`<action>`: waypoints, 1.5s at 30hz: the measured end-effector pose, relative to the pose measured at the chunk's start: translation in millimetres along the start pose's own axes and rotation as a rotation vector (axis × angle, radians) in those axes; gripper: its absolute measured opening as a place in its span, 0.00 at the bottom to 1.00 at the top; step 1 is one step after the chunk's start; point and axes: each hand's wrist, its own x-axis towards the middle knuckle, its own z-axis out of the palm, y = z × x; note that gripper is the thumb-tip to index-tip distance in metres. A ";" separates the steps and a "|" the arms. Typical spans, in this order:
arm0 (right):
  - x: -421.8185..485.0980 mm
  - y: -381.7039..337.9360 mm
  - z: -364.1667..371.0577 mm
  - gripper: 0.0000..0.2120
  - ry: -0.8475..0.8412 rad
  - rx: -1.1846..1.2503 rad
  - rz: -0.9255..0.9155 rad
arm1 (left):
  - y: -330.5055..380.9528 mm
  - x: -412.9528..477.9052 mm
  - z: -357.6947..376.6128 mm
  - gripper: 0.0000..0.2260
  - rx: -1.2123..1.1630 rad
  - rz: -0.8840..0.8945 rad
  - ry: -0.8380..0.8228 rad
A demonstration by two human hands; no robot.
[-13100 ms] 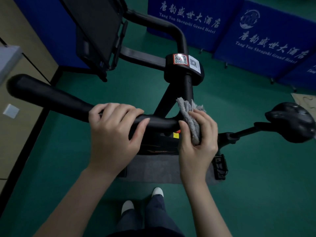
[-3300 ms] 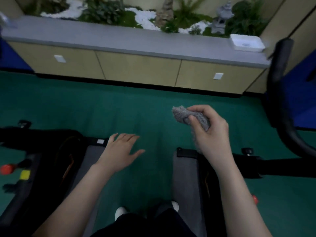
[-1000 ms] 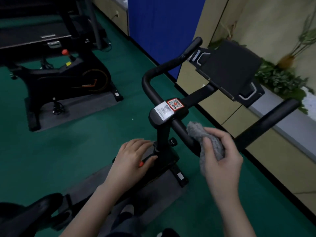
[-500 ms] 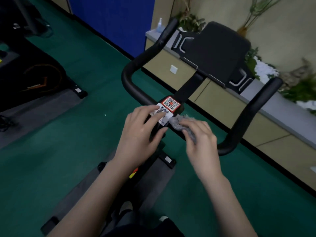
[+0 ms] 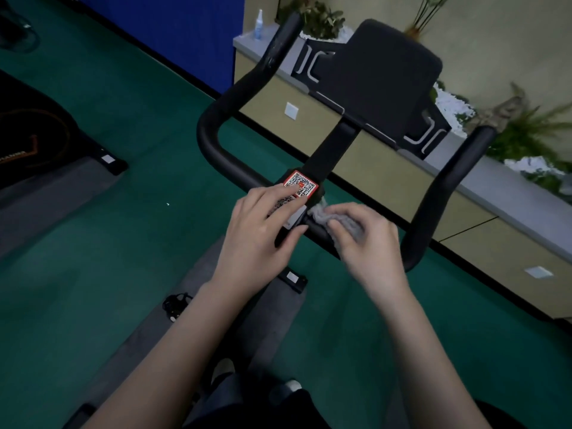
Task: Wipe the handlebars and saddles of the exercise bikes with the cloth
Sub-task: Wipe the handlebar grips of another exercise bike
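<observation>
A black U-shaped handlebar (image 5: 223, 97) of an exercise bike fills the middle of the view, with a black tablet holder (image 5: 377, 75) above its stem. My left hand (image 5: 260, 233) rests on the centre clamp, its fingers lying over the QR stickers (image 5: 301, 182). My right hand (image 5: 371, 246) presses the grey cloth (image 5: 325, 213) against the crossbar just right of the clamp, fingers curled over it. The bar under the cloth is hidden. No saddle is in view.
A grey mat (image 5: 173, 332) lies under the bike on green carpet. Another black bike (image 5: 34, 140) stands at the left edge. A blue panel (image 5: 173, 32) and beige cabinets (image 5: 495, 239) topped with plants and a spray bottle (image 5: 259, 23) line the far side.
The view has closed in on the handlebar. My left hand has slid a little further over the clamp stickers, and my right hand with the cloth stays on the crossbar beside it.
</observation>
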 end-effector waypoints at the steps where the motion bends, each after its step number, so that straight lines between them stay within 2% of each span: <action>1: -8.2 0.1 4.8 0.08 0.056 -0.027 -0.070 | -0.8 0.2 -0.5 0.17 -0.014 -0.001 -0.003; 3: -20.6 -2.9 21.1 0.09 0.178 -0.110 -0.155 | -3.2 1.0 -2.8 0.17 -0.044 0.003 -0.015; 6: -31.0 -6.1 40.7 0.12 0.325 -0.195 -0.183 | -8.1 2.8 -7.4 0.15 -0.089 0.022 -0.032; 10: -45.9 3.1 37.8 0.13 0.396 -0.252 -0.166 | -11.4 4.1 -10.0 0.16 -0.099 0.053 -0.054; 13: -47.0 -1.6 41.1 0.11 0.453 -0.202 -0.125 | -10.5 3.1 -9.5 0.16 -0.108 0.040 -0.062; 18: -38.0 -20.5 64.1 0.07 0.468 -0.144 -0.146 | -12.1 4.0 -10.4 0.15 -0.119 0.042 -0.070; 22: -41.4 -9.6 54.7 0.08 0.442 -0.163 -0.168 | -14.2 3.9 -10.6 0.16 -0.114 0.059 -0.083; 28: -50.4 -4.3 51.6 0.08 0.552 -0.130 -0.099 | -13.6 1.6 -8.5 0.16 -0.114 0.055 -0.066; 33: -52.5 -12.4 63.2 0.08 0.503 -0.036 -0.155 | -12.7 2.1 -10.0 0.16 -0.095 0.052 -0.087; 39: -64.3 -1.6 46.1 0.07 0.645 -0.037 -0.160 | -11.0 0.5 -9.3 0.16 -0.093 0.031 -0.090; 42: -76.4 1.5 48.0 0.08 0.676 0.082 -0.040 | -10.3 -0.8 -8.0 0.17 -0.088 0.022 -0.089; 45: -97.5 -4.8 64.0 0.10 0.564 0.288 0.116 | -9.6 -1.8 -7.1 0.17 -0.085 0.014 -0.094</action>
